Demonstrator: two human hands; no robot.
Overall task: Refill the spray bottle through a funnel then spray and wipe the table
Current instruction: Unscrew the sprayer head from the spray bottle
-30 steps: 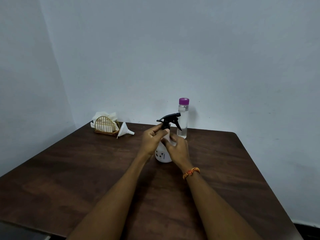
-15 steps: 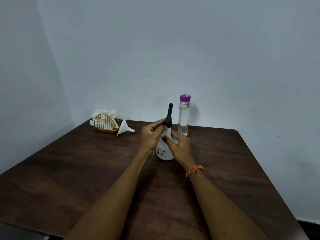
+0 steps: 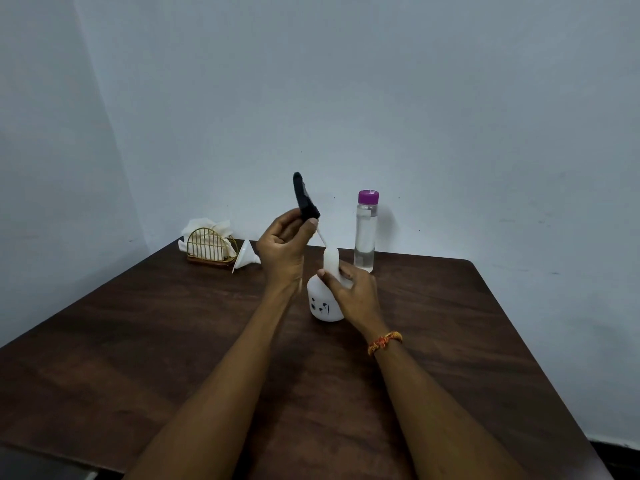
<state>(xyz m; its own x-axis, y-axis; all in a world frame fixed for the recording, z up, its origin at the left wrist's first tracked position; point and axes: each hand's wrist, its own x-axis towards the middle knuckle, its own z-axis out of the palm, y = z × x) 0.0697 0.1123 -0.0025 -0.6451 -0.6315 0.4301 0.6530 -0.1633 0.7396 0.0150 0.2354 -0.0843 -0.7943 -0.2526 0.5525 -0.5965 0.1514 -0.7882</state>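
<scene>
Above the spray bottle (image 3: 323, 303), left hand (image 3: 282, 252) grips sprayer head (image 3: 305, 200).

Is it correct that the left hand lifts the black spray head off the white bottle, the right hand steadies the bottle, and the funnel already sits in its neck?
Not quite. In the head view the funnel lies on the table beside the napkin holder. The rest is right.

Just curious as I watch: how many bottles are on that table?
2. The white spray bottle stands mid-table, its neck held by the right hand, its spray head off. The clear bottle with the purple cap stands behind it by the wall. None seems hidden.
</scene>
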